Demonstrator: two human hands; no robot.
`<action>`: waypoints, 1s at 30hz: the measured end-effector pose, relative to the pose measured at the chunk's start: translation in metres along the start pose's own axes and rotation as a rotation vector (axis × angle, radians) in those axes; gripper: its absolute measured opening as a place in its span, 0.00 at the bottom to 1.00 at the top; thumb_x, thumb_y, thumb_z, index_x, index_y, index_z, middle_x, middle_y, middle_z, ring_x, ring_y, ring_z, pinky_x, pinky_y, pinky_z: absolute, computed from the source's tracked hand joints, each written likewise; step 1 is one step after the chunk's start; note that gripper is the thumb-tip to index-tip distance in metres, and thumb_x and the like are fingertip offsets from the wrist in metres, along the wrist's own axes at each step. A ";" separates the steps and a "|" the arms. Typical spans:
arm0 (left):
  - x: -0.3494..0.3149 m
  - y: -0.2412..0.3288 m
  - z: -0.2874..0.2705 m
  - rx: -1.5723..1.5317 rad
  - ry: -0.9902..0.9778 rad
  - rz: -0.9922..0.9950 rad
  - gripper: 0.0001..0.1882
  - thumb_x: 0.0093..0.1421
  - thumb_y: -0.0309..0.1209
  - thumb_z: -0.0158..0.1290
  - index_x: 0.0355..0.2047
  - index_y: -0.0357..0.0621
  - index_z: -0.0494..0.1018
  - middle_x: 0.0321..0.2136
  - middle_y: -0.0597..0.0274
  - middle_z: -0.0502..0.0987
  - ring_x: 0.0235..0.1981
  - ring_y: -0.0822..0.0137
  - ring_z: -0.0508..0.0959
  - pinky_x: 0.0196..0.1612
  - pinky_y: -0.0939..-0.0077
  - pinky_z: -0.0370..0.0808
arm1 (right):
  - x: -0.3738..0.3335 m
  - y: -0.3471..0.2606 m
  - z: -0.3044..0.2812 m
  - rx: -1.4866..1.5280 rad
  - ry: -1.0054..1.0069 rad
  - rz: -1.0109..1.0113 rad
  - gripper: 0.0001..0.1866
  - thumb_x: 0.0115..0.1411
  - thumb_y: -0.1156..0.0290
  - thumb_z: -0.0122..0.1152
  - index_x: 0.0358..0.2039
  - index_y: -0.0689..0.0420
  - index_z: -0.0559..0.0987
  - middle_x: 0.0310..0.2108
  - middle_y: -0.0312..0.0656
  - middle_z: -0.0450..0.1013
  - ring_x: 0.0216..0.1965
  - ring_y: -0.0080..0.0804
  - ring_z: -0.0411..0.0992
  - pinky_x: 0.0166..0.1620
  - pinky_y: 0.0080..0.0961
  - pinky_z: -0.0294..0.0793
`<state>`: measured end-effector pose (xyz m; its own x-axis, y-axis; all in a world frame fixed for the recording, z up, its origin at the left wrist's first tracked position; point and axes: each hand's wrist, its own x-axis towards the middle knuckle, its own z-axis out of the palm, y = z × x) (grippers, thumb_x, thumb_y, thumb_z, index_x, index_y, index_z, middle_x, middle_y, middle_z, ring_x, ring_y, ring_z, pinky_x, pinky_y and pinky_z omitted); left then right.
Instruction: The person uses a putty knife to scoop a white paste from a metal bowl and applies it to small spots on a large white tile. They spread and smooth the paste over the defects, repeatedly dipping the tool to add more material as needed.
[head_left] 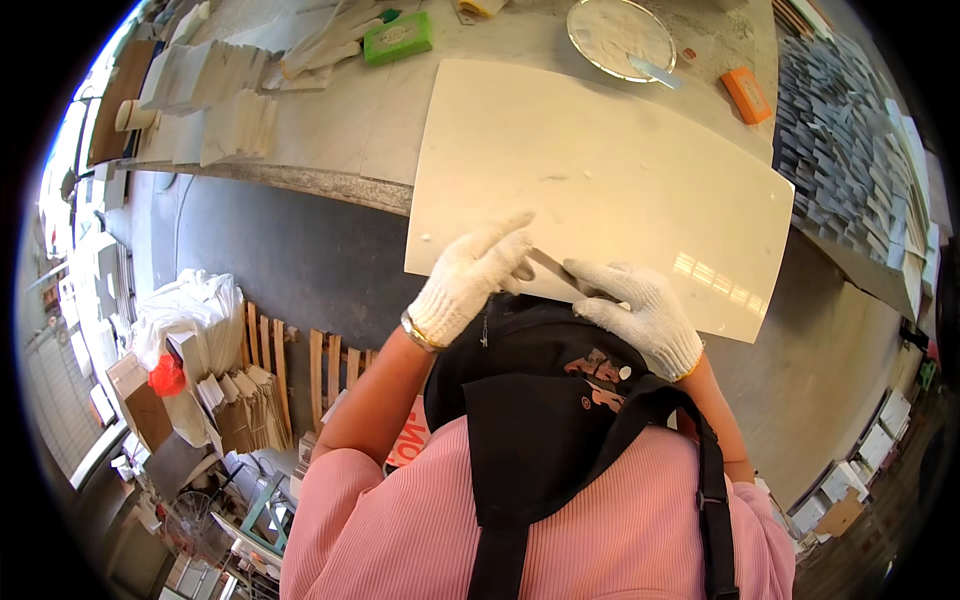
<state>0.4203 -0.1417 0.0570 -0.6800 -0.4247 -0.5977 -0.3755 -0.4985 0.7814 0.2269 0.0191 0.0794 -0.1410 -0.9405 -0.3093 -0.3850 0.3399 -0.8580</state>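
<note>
My left hand [468,283], in a white knitted glove, pinches one end of a thin, flat, greyish-brown strip [556,269]. Its index finger stretches out over the board. My right hand [640,312], gloved the same way, has its fingers closed about the strip's other end. What kind of piece the strip is, I cannot make out. Both hands are at the near edge of a large glossy cream-white board [600,170]. That board lies on the worktable [330,130] and juts out past its front edge toward me. A few small specks lie on its surface.
Beyond the board stand a round pan [610,40] of pale powder or paste with a flat blade [655,72] on its rim, an orange box [745,96] and a green box [398,38]. White stacked pieces [205,90] fill the left; many grey pieces [840,140] cover the right.
</note>
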 end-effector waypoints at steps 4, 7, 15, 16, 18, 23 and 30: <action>0.002 -0.014 0.015 0.008 -0.017 -0.064 0.26 0.70 0.40 0.49 0.64 0.39 0.69 0.30 0.61 0.80 0.27 0.77 0.76 0.33 0.85 0.72 | -0.007 0.010 0.009 -0.218 -0.022 -0.027 0.25 0.56 0.64 0.68 0.55 0.51 0.81 0.33 0.43 0.79 0.33 0.41 0.76 0.39 0.35 0.75; 0.007 -0.037 0.021 -0.033 -0.057 -0.047 0.26 0.69 0.35 0.49 0.65 0.36 0.67 0.32 0.60 0.80 0.28 0.76 0.76 0.34 0.83 0.74 | -0.014 0.006 0.012 -0.150 -0.008 0.060 0.24 0.56 0.62 0.69 0.54 0.50 0.81 0.34 0.44 0.79 0.34 0.41 0.77 0.39 0.34 0.76; 0.017 -0.018 0.043 0.011 -0.130 -0.012 0.25 0.71 0.33 0.45 0.65 0.35 0.67 0.33 0.60 0.81 0.30 0.75 0.78 0.36 0.81 0.76 | -0.011 0.008 0.024 -0.116 0.149 0.101 0.19 0.57 0.66 0.70 0.50 0.51 0.83 0.34 0.43 0.81 0.34 0.39 0.79 0.40 0.31 0.77; 0.018 -0.012 0.044 0.034 -0.141 -0.026 0.25 0.71 0.34 0.45 0.65 0.36 0.67 0.33 0.60 0.81 0.30 0.75 0.78 0.36 0.80 0.76 | -0.011 0.008 0.021 -0.132 0.169 0.116 0.19 0.57 0.67 0.70 0.50 0.51 0.83 0.34 0.43 0.81 0.34 0.38 0.79 0.40 0.31 0.77; 0.027 -0.027 0.029 0.077 -0.028 0.100 0.24 0.70 0.35 0.47 0.64 0.37 0.69 0.30 0.61 0.81 0.27 0.77 0.77 0.34 0.81 0.76 | -0.011 0.012 0.009 -0.212 0.188 0.104 0.18 0.58 0.68 0.70 0.50 0.53 0.83 0.35 0.44 0.81 0.35 0.37 0.79 0.40 0.29 0.77; 0.057 0.007 -0.039 0.448 0.520 0.495 0.20 0.66 0.33 0.54 0.57 0.42 0.76 0.35 0.58 0.83 0.37 0.71 0.81 0.43 0.74 0.78 | 0.000 0.059 -0.026 -0.155 0.467 0.196 0.19 0.60 0.69 0.68 0.52 0.57 0.82 0.37 0.43 0.81 0.35 0.29 0.76 0.41 0.26 0.76; 0.125 -0.017 -0.132 1.165 0.647 0.861 0.19 0.62 0.34 0.58 0.52 0.45 0.76 0.51 0.53 0.79 0.54 0.50 0.76 0.58 0.57 0.72 | 0.031 0.092 -0.053 -0.247 0.620 0.239 0.16 0.60 0.65 0.67 0.49 0.52 0.83 0.37 0.47 0.81 0.37 0.39 0.80 0.42 0.30 0.77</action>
<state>0.4251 -0.2859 -0.0549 -0.6777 -0.6503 0.3433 -0.4996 0.7497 0.4340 0.1386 0.0213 0.0132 -0.7123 -0.6908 -0.1240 -0.4640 0.5961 -0.6552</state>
